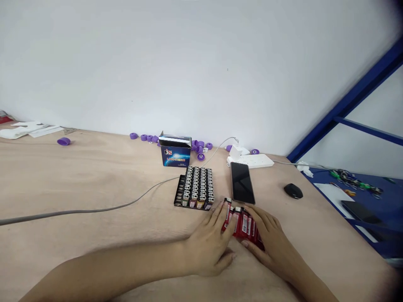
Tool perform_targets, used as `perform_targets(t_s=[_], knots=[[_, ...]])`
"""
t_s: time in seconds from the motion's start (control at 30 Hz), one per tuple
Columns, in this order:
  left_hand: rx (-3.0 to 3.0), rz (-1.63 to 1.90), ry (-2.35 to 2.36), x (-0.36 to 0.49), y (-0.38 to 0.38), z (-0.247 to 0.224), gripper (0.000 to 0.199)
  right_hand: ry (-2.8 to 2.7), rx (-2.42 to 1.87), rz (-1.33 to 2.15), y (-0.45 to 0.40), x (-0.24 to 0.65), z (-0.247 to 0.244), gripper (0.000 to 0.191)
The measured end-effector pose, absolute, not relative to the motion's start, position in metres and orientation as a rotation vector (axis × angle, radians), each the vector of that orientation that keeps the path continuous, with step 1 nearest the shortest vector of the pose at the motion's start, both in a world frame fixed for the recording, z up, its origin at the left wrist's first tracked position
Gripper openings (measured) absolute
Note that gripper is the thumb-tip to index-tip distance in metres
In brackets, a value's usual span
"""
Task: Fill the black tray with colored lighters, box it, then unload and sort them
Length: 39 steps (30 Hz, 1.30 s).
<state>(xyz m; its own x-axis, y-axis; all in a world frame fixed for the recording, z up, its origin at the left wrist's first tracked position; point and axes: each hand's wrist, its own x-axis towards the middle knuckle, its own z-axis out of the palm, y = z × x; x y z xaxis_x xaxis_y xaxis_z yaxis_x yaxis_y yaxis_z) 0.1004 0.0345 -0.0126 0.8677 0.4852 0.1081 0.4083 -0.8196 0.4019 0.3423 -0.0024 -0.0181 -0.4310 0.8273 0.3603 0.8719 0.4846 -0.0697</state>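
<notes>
A group of red lighters [242,226] lies on the plywood desk [94,184], gathered between my two hands. My left hand [209,241] grips the group's left end, with its fingers across the lighters. My right hand [267,237] presses on the right side, its fingers curled over the red bodies. Just beyond my left fingertips stands a black tray [179,191] packed with several rows of upright lighters. A black smartphone [242,183] lies just above my right hand and does not seem to touch it.
A blue "Lighters" box [175,153] stands open behind the tray. Purple caps [200,147] lie along the wall, near a white power strip [252,161]. A grey cable [94,209] crosses the desk to the left. A black mouse [293,191] sits right, before a blue-framed shelf [349,102].
</notes>
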Motion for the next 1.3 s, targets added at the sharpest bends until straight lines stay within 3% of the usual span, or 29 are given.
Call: perform_targets(t_s=[0.47,0.67,0.83,0.93,1.17,1.3], knots=[[2.652,0.399,0.635,0.112,0.045,-0.027,0.091,-2.374,-1.389,-0.213,0.019,0.337,-0.030,0.064],[2.806,0.471,0.673,0.104,0.038,-0.015,0.085,-2.343,-1.326,-0.415,0.016,0.334,-0.021,0.060],[2.975,0.533,0.518,0.065,0.026,-0.003,0.065,-2.239,-0.897,-0.498,-0.005,0.301,-0.007,0.034],[2.947,0.518,0.424,0.031,0.022,-0.002,0.055,-2.318,-0.737,-0.362,-0.017,0.267,-0.005,0.015],[2.741,0.368,0.443,-0.019,0.029,0.009,0.048,-2.405,-0.820,-0.011,0.003,0.206,-0.017,0.021],[2.675,0.648,0.402,-0.025,0.040,0.002,0.032,-2.521,-1.007,0.270,0.012,0.197,-0.010,0.015]])
